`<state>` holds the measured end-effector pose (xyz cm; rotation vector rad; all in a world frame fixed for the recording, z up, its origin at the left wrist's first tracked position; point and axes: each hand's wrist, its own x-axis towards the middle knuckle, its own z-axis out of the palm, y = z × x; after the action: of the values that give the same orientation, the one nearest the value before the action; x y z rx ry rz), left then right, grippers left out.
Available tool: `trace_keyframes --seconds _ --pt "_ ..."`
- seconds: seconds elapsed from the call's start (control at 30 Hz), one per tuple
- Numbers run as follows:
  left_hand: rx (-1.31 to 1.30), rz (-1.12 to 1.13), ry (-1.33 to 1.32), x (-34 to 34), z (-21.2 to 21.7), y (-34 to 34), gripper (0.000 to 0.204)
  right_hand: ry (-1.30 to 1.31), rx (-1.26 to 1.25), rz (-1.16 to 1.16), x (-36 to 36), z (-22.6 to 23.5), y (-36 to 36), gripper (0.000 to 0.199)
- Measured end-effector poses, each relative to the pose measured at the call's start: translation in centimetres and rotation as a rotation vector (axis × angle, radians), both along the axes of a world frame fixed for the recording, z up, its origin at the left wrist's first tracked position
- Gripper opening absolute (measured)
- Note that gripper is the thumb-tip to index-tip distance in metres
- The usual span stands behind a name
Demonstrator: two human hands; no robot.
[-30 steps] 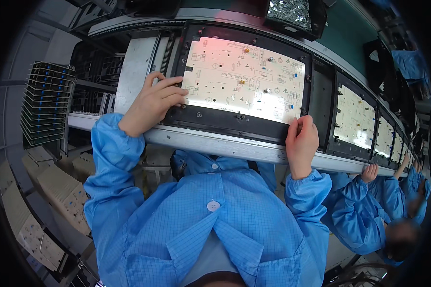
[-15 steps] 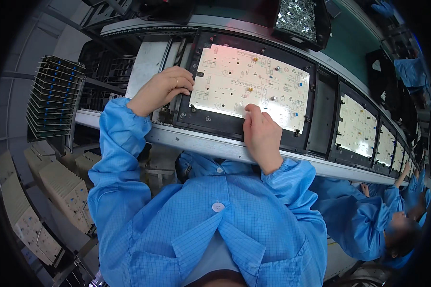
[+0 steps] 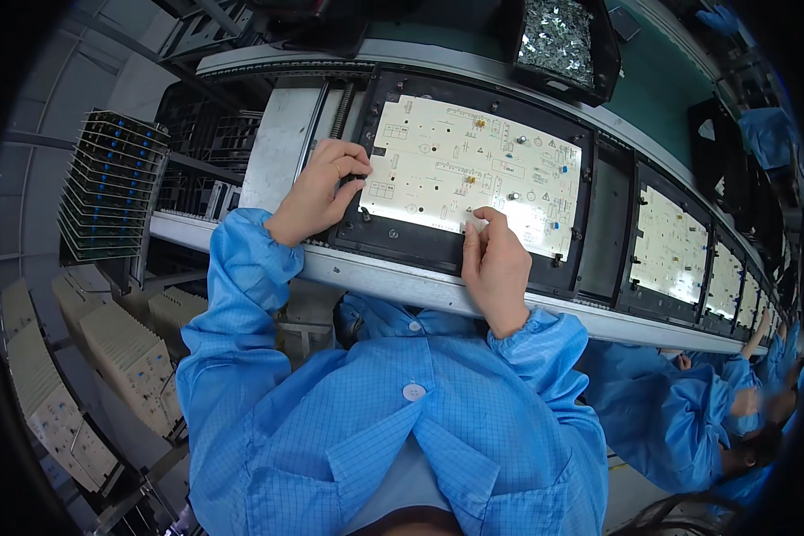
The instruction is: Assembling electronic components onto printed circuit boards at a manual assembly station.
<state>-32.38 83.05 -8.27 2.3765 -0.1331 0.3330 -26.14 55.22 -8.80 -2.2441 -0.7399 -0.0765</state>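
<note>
- Cream-white rectangular circuit board (image 3: 447, 201), printed with dark symbols, sits flat in a black rectangular frame (image 3: 420, 246) on the silver metal conveyor rail (image 3: 384, 276), right in front of the person in the blue checked smock (image 3: 375, 366).
- Left hand (image 3: 323, 189): at the board's left edge, fingers curled, thumb and index tips close together. Can't tell from here if they pinch anything. Gold-coloured ring on one finger.
- Right hand (image 3: 498, 268): at the board's near long edge, right of its middle. Index bent over, thumb up beside it, narrow gap. Can't tell if there's a part between them.
- On the board: small yellow parts (image 3: 470, 180) around the middle, a silver-topped round part (image 3: 515, 196) right of them, a blue part (image 3: 558, 170) near the right edge. Strong glare on the near right corner.
- Dark coiled rod (image 3: 344, 109) just left of the frame.
- Black open bin (image 3: 563, 87) beyond the rail, full of shiny silver bits.
- Second cream-white board (image 3: 670, 241) further right in its own black frame, more in line behind it.
- Far left: tiered stack of boards with blue parts (image 3: 112, 188); packed rows of pale boards (image 3: 129, 362) lower down.
- Co-workers in blue sleeves (image 3: 657, 393) along the line to the right.
</note>
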Motion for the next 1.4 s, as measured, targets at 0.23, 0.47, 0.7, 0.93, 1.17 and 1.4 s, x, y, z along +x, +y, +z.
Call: trace_keyframes --seconds 0.23,0.47,0.7,0.93,1.17,1.4 --pt "0.158 -0.092 -0.005 2.4 2.2 2.1 0.029 -0.006 0.024 -0.022 0.2 -0.1 0.0 0.016" --pt "0.313 0.193 -0.143 8.4 -0.8 3.2 0.025 0.010 0.071 -0.016 0.1 0.0 -0.1 0.012" --pt "0.186 0.069 -0.041 9.3 -0.9 3.5 0.019 -0.001 0.093 -0.012 0.3 0.0 -0.2 0.011" --pt "0.208 0.165 -0.174 13.2 -0.4 2.7 0.023 0.016 0.167 -0.015 0.3 -0.3 -0.1 0.012" --pt "0.091 0.027 -0.073 13.9 -0.8 3.3 0.012 -0.011 0.198 0.008 1.1 1.8 -2.1 0.013" --pt "0.101 -0.029 -0.020 13.2 -0.9 3.7 0.017 -0.410 -0.101 0.181 14.0 3.4 -0.3 0.017"
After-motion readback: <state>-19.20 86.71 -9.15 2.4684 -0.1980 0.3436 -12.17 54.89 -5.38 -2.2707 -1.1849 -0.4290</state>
